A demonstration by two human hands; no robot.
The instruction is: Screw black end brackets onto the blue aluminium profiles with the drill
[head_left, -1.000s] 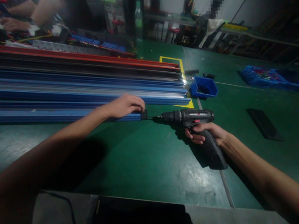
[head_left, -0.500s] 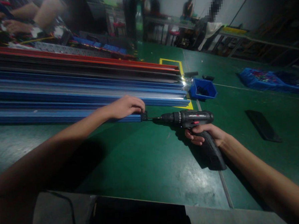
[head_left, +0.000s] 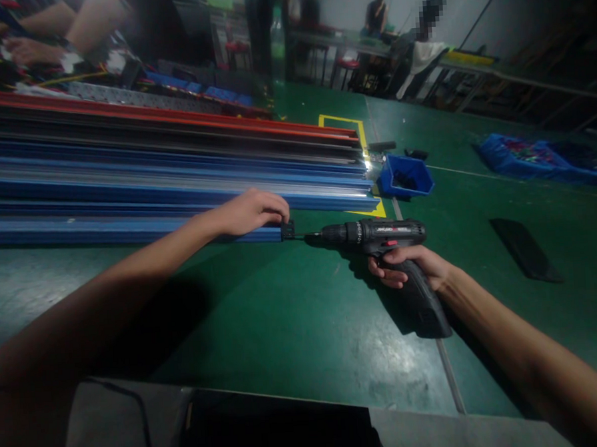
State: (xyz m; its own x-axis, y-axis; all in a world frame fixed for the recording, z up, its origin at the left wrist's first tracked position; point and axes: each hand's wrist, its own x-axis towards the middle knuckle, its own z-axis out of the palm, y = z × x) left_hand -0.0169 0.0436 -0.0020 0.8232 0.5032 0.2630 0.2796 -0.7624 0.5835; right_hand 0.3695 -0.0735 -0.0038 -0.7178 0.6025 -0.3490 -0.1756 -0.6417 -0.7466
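Right hand (head_left: pixel 415 265) is wrapped round a black drill (head_left: pixel 394 234) over the green table (head_left: pixel 283 317), bit (head_left: pixel 313 235) at the black end piece (head_left: pixel 288 231) of a blue rail (head_left: pixel 266 236). White lettering (head_left: pixel 389 230) too blurry to read. Left hand (head_left: pixel 252 211) touches that piece, can't tell if pinching.

Green tabletop (head_left: pixel 283 317) — blue rails (head_left: pixel 100 177), bin (head_left: pixel 417 186)

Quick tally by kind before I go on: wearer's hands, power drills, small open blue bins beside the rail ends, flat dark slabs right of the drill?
Wearer's hands: 2 (left hand, right hand)
Power drill: 1
Small blue bin: 1
Flat dark slab: 1
Total: 5
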